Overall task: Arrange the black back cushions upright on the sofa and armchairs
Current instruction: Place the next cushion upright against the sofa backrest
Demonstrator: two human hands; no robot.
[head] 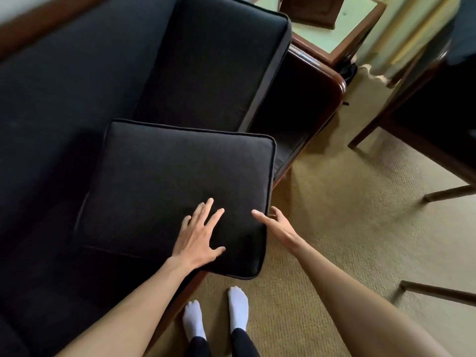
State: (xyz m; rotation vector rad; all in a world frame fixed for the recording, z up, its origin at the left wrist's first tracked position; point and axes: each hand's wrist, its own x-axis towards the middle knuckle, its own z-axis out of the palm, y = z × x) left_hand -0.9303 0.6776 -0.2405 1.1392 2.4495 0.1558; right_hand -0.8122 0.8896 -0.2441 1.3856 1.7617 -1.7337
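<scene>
The cushion (177, 186) lay flat on the sofa (51, 124) seat, its near corner overhanging the front edge. The left hand (199, 235) was spread open on top; the right hand (277, 226), fingers apart, was positioned at the right edge.

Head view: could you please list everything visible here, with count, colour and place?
Loose cushion: one, black, lying flat on the sofa seat, its near corner overhanging the front edge.
Back cushion: one, black, at the sofa's right end, by the armrest.
Sofa: one, black upholstery with dark wood frame, left and centre.
Side table: one, wood rim with pale green top, beyond the armrest.
Chair legs: dark wood, right edge.
Carpet: beige, floor.
Socks: two, white, bottom centre.
Left hand: open, flat on the loose cushion.
Right hand: open, at that cushion's right edge.
</scene>
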